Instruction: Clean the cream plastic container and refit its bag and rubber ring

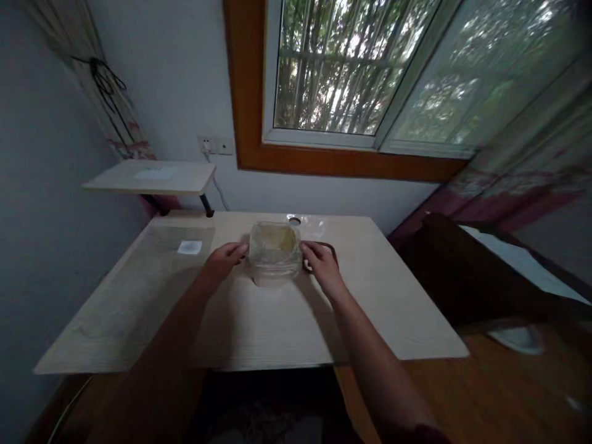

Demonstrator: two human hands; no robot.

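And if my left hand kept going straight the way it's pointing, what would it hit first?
Most likely the clear container: your left hand points at its side and already seems to touch it, though depth is hard to judge from this one view.

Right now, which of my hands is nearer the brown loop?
Your right hand, which partly hides the brown loop; your left hand is across the clear container from it.
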